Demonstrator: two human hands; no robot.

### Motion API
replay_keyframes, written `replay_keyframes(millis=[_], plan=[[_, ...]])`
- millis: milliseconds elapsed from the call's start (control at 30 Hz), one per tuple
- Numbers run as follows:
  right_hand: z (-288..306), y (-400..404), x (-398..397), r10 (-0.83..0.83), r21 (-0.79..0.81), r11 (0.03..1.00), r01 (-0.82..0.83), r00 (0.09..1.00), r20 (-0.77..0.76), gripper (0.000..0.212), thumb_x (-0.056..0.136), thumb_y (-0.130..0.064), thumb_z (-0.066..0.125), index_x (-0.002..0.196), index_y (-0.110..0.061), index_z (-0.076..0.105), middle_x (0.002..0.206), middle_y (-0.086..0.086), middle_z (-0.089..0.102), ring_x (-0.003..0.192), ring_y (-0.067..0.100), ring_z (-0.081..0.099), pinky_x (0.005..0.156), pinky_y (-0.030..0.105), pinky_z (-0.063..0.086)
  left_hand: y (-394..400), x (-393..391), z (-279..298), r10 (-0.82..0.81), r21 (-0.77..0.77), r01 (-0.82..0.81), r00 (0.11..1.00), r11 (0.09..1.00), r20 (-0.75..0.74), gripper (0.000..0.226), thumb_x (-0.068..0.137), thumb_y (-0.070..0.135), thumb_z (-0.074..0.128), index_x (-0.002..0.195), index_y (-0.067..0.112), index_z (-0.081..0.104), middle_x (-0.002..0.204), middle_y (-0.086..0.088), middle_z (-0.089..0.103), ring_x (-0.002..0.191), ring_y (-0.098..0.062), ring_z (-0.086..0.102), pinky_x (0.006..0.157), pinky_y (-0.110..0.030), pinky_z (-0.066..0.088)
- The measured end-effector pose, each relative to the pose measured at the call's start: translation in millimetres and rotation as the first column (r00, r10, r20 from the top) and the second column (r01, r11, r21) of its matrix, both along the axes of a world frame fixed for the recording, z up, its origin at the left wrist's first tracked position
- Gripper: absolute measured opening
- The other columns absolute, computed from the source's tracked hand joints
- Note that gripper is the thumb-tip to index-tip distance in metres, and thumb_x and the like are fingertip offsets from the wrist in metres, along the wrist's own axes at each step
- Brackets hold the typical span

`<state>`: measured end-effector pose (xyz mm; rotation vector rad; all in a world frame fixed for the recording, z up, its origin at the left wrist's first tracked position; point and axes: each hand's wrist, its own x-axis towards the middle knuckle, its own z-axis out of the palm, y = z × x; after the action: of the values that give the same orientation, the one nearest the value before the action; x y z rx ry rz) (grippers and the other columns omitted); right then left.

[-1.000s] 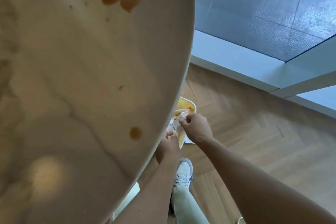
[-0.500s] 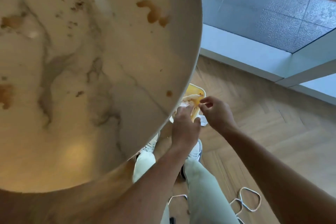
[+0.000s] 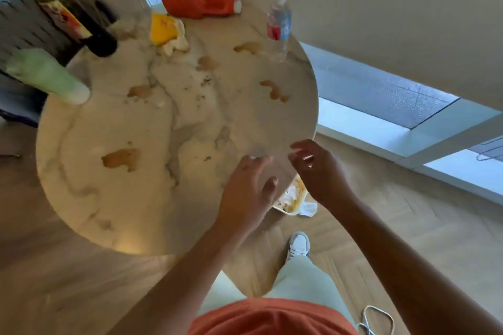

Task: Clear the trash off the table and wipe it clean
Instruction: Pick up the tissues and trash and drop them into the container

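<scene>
While both arms reach out over the near right edge of the round marble table [image 3: 114, 198], neither hand has anything in it. The left hand [image 3: 245, 187] hovers above the tabletop with its fingers loosely spread, and the right hand [image 3: 318, 171] hangs just past the rim, fingers lightly curled and apart, holding nothing. Below and between the two hands, down on the wooden floor beside the table, sits a pale bin [image 3: 292, 200] with crumpled tissue and yellowish scraps in it, partly hidden by the table edge. Far from the fingers, across the table, lie a yellow wrapper [image 3: 163, 28] on crumpled paper, a red jug [image 3: 196, 3] on its side and a water bottle [image 3: 279, 27]. A dark bottle [image 3: 79, 27] and a green bottle [image 3: 46, 76] stand at the left edge. Brown stains [image 3: 121, 159] and crumbs mark the marble
</scene>
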<state>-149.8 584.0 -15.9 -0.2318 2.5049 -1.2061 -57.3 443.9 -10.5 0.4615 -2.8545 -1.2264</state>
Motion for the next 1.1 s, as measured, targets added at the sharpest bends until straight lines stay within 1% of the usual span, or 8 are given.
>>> replay_keyframes(millis=[167,300,433,600,767,900,1000,1100], plan=[[20,-86,22,0.057,0.077,0.996,-0.051,0.995,-0.079,0.023,0.089,-0.038,0.062,0.111,-0.031,0.063,0.092,-0.013,0.066,0.075,0.001,0.060,0.068,0.022,0.045,-102,18,11,-0.010,-0.067,0.007,0.999,0.998,-0.040,0.041,0.090,0.027,0.063,0.130,0.019,0.057,0.120,0.001,0.055,0.110,-0.017,0.057,0.093,-0.035,0.048],[32,-159,43,0.030,0.138,0.990,-0.020,0.997,-0.070,0.026,0.088,-0.039,0.060,0.114,-0.034,0.061,0.101,-0.013,0.065,0.082,0.007,0.063,0.075,0.027,0.050,-181,14,29,-0.091,-0.158,0.093,0.996,0.983,0.016,0.044,0.092,0.033,0.057,0.135,0.024,0.050,0.132,0.003,0.050,0.119,-0.017,0.052,0.098,-0.034,0.044],[47,-213,60,-0.014,0.137,0.990,0.026,0.996,-0.086,0.029,0.089,-0.038,0.060,0.117,-0.033,0.060,0.105,-0.012,0.063,0.087,0.009,0.061,0.080,0.031,0.053,-241,3,50,-0.145,-0.230,0.160,0.986,0.960,0.080,0.040,0.092,0.036,0.055,0.130,0.022,0.051,0.128,0.001,0.047,0.118,-0.018,0.049,0.092,-0.034,0.045],[63,-245,64,-0.038,0.153,0.987,0.057,0.992,-0.121,0.030,0.087,-0.039,0.061,0.117,-0.036,0.057,0.105,-0.012,0.061,0.088,0.011,0.061,0.081,0.035,0.053,-294,-16,63,-0.177,-0.249,0.212,0.972,0.945,0.154,0.036,0.090,0.032,0.056,0.125,0.023,0.053,0.127,0.002,0.049,0.118,-0.017,0.048,0.089,-0.032,0.043],[71,-263,43,-0.033,0.149,0.987,0.055,0.988,-0.148,0.030,0.087,-0.038,0.063,0.116,-0.036,0.058,0.103,-0.016,0.060,0.085,0.007,0.061,0.079,0.032,0.053,-332,-41,60,-0.056,-0.237,0.099,0.982,0.966,0.181,0.030,0.091,0.030,0.054,0.120,0.022,0.056,0.121,0.002,0.056,0.109,-0.018,0.053,0.088,-0.035,0.047],[64,-286,31,-0.027,0.144,0.989,0.044,0.993,-0.117,0.030,0.087,-0.040,0.062,0.116,-0.036,0.058,0.105,-0.016,0.060,0.087,0.006,0.061,0.073,0.034,0.056,-365,-72,46,0.079,-0.233,-0.044,0.987,0.971,0.142,0.014,0.090,0.029,0.057,0.099,0.021,0.062,0.100,0.003,0.062,0.091,-0.016,0.058,0.078,-0.033,0.051],[55,-301,24,-0.055,0.147,0.987,0.069,0.993,-0.101,0.031,0.088,-0.041,0.062,0.118,-0.035,0.058,0.105,-0.016,0.060,0.090,0.005,0.061,0.080,0.030,0.054,-392,-112,32,0.187,-0.133,-0.165,0.967,0.977,0.173,0.009,0.088,0.026,0.058,0.084,0.019,0.061,0.088,0.000,0.064,0.082,-0.018,0.059,0.070,-0.030,0.048],[46,-320,12,-0.083,0.180,0.978,0.103,0.990,-0.118,0.031,0.088,-0.042,0.061,0.118,-0.038,0.057,0.105,-0.018,0.060,0.091,0.001,0.060,0.079,0.024,0.051,-420,-165,14,0.276,0.021,-0.288,0.934,0.957,0.226,0.012,0.087,0.023,0.055,0.088,0.014,0.063,0.089,-0.004,0.065,0.076,-0.019,0.059,0.064,-0.028,0.047]])
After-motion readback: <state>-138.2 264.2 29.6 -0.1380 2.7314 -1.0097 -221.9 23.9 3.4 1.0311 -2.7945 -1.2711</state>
